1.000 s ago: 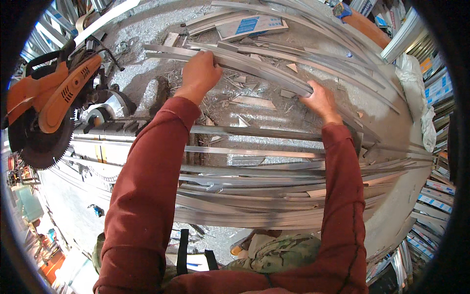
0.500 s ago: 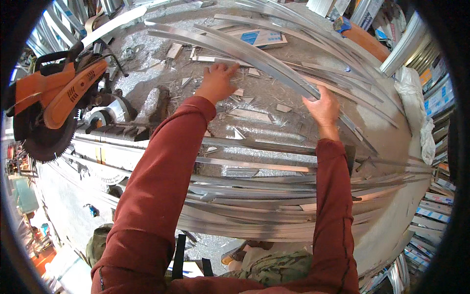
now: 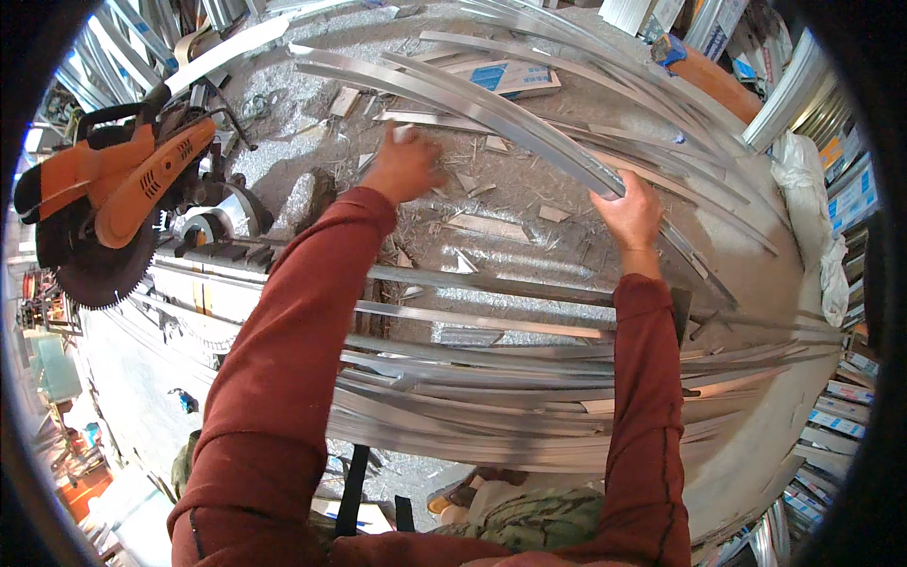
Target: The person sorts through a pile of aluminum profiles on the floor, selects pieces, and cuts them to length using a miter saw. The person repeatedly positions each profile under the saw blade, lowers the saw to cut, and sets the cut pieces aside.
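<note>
My right hand [image 3: 631, 215] is wrapped round the near end of long silvery metal profiles [image 3: 501, 115], which slant up and away to the far left. My left hand [image 3: 404, 165] hovers above the littered ground, left of those profiles. Its fingers are curled and blurred; a small pale piece [image 3: 404, 133] shows at them, too smeared to name. Scattered under and around it lie short metal offcuts [image 3: 487, 227] and shavings.
An orange and black cut-off saw [image 3: 123, 184] with a toothed blade stands at the left. A bundle of long metal bars [image 3: 491, 378] crosses in front of me. Farther back lie a flat white-and-blue box [image 3: 510, 77] and more strips [image 3: 605, 80]. White wrapping [image 3: 808, 194] hangs at the right.
My left hand has drawn back slightly left and its spread fingers have curled in. My right hand keeps its hold on the profiles; the view has shifted a little.
</note>
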Demonstrator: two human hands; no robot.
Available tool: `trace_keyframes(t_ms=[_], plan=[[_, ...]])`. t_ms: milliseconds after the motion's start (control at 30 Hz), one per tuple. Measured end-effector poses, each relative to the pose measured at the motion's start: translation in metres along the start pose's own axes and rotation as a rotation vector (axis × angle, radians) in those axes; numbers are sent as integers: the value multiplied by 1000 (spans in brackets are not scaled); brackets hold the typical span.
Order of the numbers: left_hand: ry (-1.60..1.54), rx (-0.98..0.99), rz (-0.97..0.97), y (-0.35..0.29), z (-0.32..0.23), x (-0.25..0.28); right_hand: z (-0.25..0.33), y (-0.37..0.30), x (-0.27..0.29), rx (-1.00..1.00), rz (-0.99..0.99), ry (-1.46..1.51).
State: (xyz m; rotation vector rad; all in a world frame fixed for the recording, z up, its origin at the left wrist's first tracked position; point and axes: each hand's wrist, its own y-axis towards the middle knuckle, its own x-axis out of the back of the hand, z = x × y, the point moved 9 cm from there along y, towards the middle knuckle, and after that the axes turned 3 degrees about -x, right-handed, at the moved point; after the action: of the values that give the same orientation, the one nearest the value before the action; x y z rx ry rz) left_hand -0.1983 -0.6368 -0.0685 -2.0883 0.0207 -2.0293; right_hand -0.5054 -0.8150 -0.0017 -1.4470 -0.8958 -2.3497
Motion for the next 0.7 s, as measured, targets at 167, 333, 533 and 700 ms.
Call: trace_keyframes(t_ms=[167, 333, 533, 700], plan=[[480, 478, -132, -52, 126, 31, 6, 2, 11, -28, 13, -16], [-202, -184, 43, -17, -51, 4, 9, 7, 22, 31, -110, 46], [-126, -459, 189, -19, -135, -14, 9, 4, 27, 25, -112, 56], [213, 119, 113, -10, 39, -14, 18, 8, 31, 47, -189, 52]])
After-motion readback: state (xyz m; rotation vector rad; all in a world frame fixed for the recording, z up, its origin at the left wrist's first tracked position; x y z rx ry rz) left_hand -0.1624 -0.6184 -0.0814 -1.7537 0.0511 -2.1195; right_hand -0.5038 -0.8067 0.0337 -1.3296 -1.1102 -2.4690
